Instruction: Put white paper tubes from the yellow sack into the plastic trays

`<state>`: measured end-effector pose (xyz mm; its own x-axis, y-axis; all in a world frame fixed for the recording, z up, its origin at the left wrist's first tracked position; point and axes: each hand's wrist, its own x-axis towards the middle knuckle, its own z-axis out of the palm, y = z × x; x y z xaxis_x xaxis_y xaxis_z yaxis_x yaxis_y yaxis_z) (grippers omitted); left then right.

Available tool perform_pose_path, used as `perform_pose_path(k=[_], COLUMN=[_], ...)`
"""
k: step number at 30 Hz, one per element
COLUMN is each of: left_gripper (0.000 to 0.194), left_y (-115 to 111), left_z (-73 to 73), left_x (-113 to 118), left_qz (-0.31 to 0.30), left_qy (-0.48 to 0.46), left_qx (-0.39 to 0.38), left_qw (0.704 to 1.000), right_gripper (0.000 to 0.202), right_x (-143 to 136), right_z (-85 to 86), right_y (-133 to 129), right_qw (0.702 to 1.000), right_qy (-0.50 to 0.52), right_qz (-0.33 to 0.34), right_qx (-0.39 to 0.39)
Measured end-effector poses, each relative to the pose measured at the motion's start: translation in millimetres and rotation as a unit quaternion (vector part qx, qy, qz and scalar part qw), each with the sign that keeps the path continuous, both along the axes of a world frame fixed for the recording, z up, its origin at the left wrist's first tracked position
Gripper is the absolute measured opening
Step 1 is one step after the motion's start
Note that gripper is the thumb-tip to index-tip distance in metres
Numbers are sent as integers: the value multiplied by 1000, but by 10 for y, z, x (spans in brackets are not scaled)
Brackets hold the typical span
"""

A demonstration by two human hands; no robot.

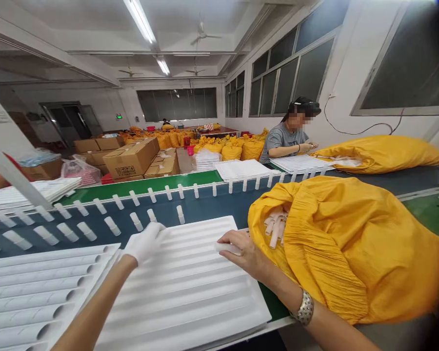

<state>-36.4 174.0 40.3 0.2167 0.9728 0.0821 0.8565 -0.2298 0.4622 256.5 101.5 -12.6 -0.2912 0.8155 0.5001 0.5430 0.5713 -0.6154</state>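
While the right hand [243,248] pinches a white tube [227,248], hold the tray [190,282] steady

Remote log, head view. I read the right hand as bare, its thumb and fingers drawn narrow on the white tube, which shows over the right part of the tray, roughly in line with the ridges. Whether it touches them I cannot tell. The left hand [145,242], in a white glove, lies at the tray's upper left edge; its fingertips are not readable from my station, so I cannot say whether it grips or merely rests.

Surroundings: a yellow bag [336,234] slumps just right of the tray, with pale tubes [275,229] in its mouth. Beyond the tray, a dark blue belt [219,207] carries short white pieces in two rows.

Handling notes, my judgement:
- I would keep the pinch light and thumb-opposed; a smooth tube probably rolls under a hard squeeze.
- I would hold the tube parallel to the ridges; a crosswise angle could make it ride over them.
- I would use the left hand as an anchor, pressing flat, since the tray looks light enough to slide.
- I would lift the right wrist slightly: its bracelet [305,308] sits near the bag's gathered cloth and might snag.
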Motion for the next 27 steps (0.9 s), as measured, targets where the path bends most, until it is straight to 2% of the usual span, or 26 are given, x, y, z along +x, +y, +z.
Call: perform_pose_path(k=[2, 4, 8, 13, 15, 18, 20, 25, 27], left_gripper=[35, 40, 34, 22, 24, 28, 25, 17, 17], left_y=[-207, -440, -784, -926, -953, -1003, -1052, -1205, -1244], left_z=[-34, -53, -93, -224, -224, -203, -240, -488, -544], left_x=[217, 403, 624, 702, 687, 655, 656, 719, 741], left_qz=[-71, -143, -199, -225, -212, -208, -216, -230, -244], left_qy=[-35, -99, -190, -225, -213, -190, -188, -180, -174], left_qx=[-58, -115, -171, -134, -137, -151, -145, -53, -27], left_qw=[995, 978, 946, 938, 944, 948, 947, 955, 954], right_gripper=[15, 17, 28, 50, 56, 33, 22, 29, 27], right_x=[-79, -128, -129, 5, 94, 217, 261, 254, 239], right_z=[50, 96, 168, 261, 289, 296, 275, 191, 160], right_y=[33, 35, -48, -180, -234, -334, -403, -522, -541], right_qw=[998, 996, 993, 979, 977, 982, 983, 981, 981], right_qy=[-33, -58, -84, -53, -53, -86, -89, -39, -25], right_qz=[21, 52, 82, 111, 114, 115, 114, 94, 94], right_qx=[41, 54, -12, -161, -169, -121, -112, -164, -169])
